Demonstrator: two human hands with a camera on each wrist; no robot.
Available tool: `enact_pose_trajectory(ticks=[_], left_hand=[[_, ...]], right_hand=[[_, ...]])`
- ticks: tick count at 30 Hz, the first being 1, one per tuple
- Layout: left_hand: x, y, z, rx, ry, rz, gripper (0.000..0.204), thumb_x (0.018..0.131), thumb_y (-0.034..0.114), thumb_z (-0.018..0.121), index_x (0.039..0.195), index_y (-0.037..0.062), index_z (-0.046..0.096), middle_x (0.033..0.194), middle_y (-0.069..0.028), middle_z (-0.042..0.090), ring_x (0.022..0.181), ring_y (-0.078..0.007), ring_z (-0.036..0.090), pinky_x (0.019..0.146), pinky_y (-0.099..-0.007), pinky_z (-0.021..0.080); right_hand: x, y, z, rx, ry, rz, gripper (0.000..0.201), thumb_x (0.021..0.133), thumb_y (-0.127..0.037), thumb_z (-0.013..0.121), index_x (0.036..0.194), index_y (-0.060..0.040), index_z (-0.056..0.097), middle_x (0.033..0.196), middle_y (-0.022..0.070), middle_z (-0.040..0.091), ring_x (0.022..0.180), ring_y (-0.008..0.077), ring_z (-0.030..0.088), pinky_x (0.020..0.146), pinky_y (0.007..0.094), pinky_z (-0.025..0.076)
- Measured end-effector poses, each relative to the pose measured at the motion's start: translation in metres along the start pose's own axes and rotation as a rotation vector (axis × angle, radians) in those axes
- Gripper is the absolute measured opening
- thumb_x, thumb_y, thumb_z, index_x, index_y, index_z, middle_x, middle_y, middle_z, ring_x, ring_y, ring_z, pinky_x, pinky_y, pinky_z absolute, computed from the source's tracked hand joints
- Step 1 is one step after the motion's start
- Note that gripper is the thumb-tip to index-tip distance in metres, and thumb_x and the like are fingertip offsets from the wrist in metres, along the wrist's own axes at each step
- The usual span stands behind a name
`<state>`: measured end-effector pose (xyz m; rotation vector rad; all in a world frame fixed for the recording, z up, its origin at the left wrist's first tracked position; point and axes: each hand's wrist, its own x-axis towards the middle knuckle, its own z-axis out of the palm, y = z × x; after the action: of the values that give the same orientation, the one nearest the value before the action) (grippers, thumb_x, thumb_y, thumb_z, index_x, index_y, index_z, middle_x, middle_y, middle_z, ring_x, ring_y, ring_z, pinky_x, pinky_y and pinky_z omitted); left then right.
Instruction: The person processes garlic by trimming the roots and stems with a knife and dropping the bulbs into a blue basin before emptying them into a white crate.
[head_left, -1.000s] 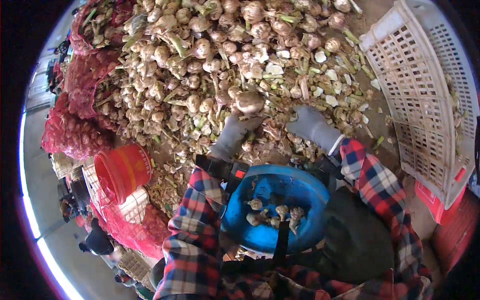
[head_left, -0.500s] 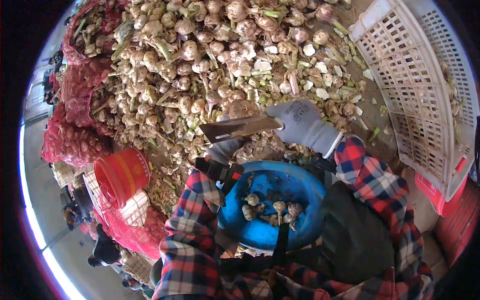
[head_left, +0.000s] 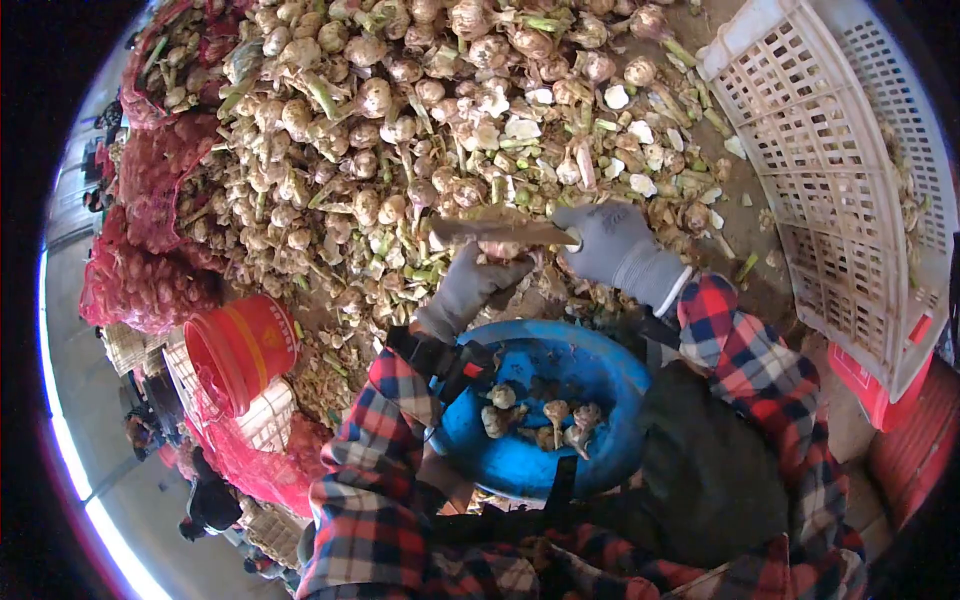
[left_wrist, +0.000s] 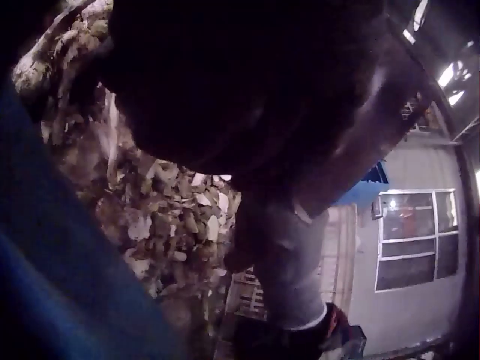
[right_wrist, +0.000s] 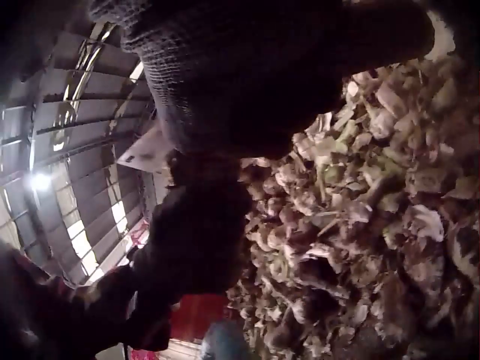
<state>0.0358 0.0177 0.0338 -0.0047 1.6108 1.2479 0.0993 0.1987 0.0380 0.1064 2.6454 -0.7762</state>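
Observation:
My gloved right hand (head_left: pixel 612 243) grips a broad-bladed knife (head_left: pixel 490 232) by its handle end, the blade pointing left. Just below the blade, my gloved left hand (head_left: pixel 466 288) holds a garlic bulb (head_left: pixel 502 250), which the knife partly covers. The blade's tip (right_wrist: pixel 146 154) also shows in the right wrist view. In the dark left wrist view, the right glove (left_wrist: pixel 289 281) appears below the left hand. Beneath both hands sits a blue basin (head_left: pixel 612 375) with several garlic bulbs (head_left: pixel 497 420) in it.
A large heap of garlic (head_left: pixel 330 150) with cut stems and peelings spreads ahead. A white plastic crate (head_left: pixel 800 140) stands tilted at right. Red mesh sacks (head_left: pixel 150 265) and a red bucket (head_left: pixel 245 350) are at left. Other people are at far left.
The right hand has come left with the knife, whose blade first turned broadside and now lies flatter above the left hand. The left hand has dipped under the blade and come back into view.

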Motion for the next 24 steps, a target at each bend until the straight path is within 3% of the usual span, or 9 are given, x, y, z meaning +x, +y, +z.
enact_pose_trajectory(ticks=[3, 8, 10, 12, 14, 20, 21, 22, 24], left_hand=[[0.011, -0.002, 0.0, 0.398, 0.296, 0.222, 0.037, 0.062, 0.019, 0.068, 0.09, -0.0014, 0.054, 0.076, -0.009, 0.059, 0.069, -0.015, 0.055, 0.061, -0.0267, 0.044], [0.022, -0.028, 0.001, 0.311, 0.28, 0.425, 0.035, 0.064, 0.021, 0.067, 0.091, 0.0034, 0.056, 0.086, -0.0096, 0.059, 0.076, -0.0171, 0.056, 0.067, -0.0274, 0.044], [0.022, -0.043, -0.012, 1.124, 0.23, 0.707, 0.03, 0.065, 0.019, 0.066, 0.091, 0.0064, 0.057, 0.086, -0.0093, 0.058, 0.078, -0.018, 0.056, 0.068, -0.0271, 0.044], [0.006, -0.023, -0.003, 1.095, 0.198, 0.75, 0.026, 0.064, 0.014, 0.065, 0.088, 0.0073, 0.057, 0.084, -0.0081, 0.058, 0.076, -0.0177, 0.056, 0.066, -0.0271, 0.044], [0.0, -0.015, 0.003, 0.472, 0.162, 0.403, 0.028, 0.064, 0.013, 0.066, 0.088, 0.0039, 0.055, 0.082, -0.008, 0.057, 0.073, -0.0168, 0.055, 0.066, -0.027, 0.044], [0.008, -0.029, 0.01, 0.354, 0.254, 0.498, 0.038, 0.062, 0.015, 0.067, 0.092, -0.0004, 0.052, 0.081, -0.0098, 0.058, 0.073, -0.0185, 0.056, 0.067, -0.028, 0.045], [0.011, -0.026, 0.014, 0.543, 0.304, 1.142, 0.037, 0.061, 0.016, 0.068, 0.091, 0.0004, 0.052, 0.082, -0.0098, 0.058, 0.075, -0.0189, 0.056, 0.068, -0.0274, 0.045], [0.0, -0.026, 0.013, 0.421, 0.206, 0.945, 0.039, 0.061, 0.017, 0.068, 0.092, 0.0008, 0.052, 0.082, -0.0098, 0.058, 0.076, -0.0195, 0.057, 0.068, -0.0276, 0.045], [-0.032, -0.007, 0.021, 0.159, 0.101, 0.532, 0.042, 0.059, 0.02, 0.069, 0.093, 0.0018, 0.052, 0.083, -0.0099, 0.059, 0.079, -0.0206, 0.057, 0.07, -0.028, 0.045]], right_hand=[[0.003, -0.004, -0.005, -0.008, -0.052, 0.131, 0.027, 0.069, -0.027, 0.048, 0.093, -0.0168, 0.052, 0.081, 0.0082, 0.059, 0.075, 0.0247, 0.057, 0.067, 0.0362, 0.044], [0.002, -0.008, -0.009, -0.049, -0.111, 0.071, 0.026, 0.07, -0.027, 0.048, 0.094, -0.0166, 0.052, 0.082, 0.0089, 0.059, 0.075, 0.025, 0.057, 0.068, 0.0365, 0.044], [-0.001, -0.004, -0.004, -0.05, -0.039, -0.096, 0.027, 0.069, -0.026, 0.049, 0.093, -0.0157, 0.052, 0.083, 0.0094, 0.058, 0.076, 0.0249, 0.057, 0.069, 0.0368, 0.044], [-0.001, 0.001, 0.004, -0.02, -0.028, -0.112, 0.027, 0.068, -0.026, 0.049, 0.093, -0.0155, 0.052, 0.084, 0.0089, 0.058, 0.077, 0.0249, 0.057, 0.069, 0.037, 0.044], [0.005, 0.007, 0.008, 0.009, -0.003, -0.132, 0.027, 0.068, -0.027, 0.05, 0.092, -0.0154, 0.052, 0.085, 0.0083, 0.058, 0.079, 0.0248, 0.056, 0.07, 0.0372, 0.044], [0.011, 0.031, 0.013, -0.005, 0.067, -0.142, 0.035, 0.067, -0.026, 0.05, 0.102, -0.0183, 0.052, 0.092, 0.0079, 0.057, 0.083, 0.0242, 0.056, 0.073, 0.0345, 0.044], [0.02, 0.047, 0.003, -0.067, -0.106, 0.103, 0.037, 0.067, -0.026, 0.05, 0.103, -0.0167, 0.052, 0.093, 0.0088, 0.057, 0.084, 0.024, 0.055, 0.074, 0.034, 0.044], [0.021, 0.06, 0.0, -0.118, -0.277, 0.351, 0.038, 0.068, -0.027, 0.051, 0.104, -0.0151, 0.052, 0.095, 0.0096, 0.056, 0.084, 0.0238, 0.055, 0.075, 0.0334, 0.044], [0.009, 0.064, -0.003, 0.145, 0.063, 0.489, 0.04, 0.069, -0.032, 0.052, 0.104, -0.0112, 0.052, 0.094, 0.0113, 0.057, 0.084, 0.0257, 0.055, 0.075, 0.0343, 0.043]])
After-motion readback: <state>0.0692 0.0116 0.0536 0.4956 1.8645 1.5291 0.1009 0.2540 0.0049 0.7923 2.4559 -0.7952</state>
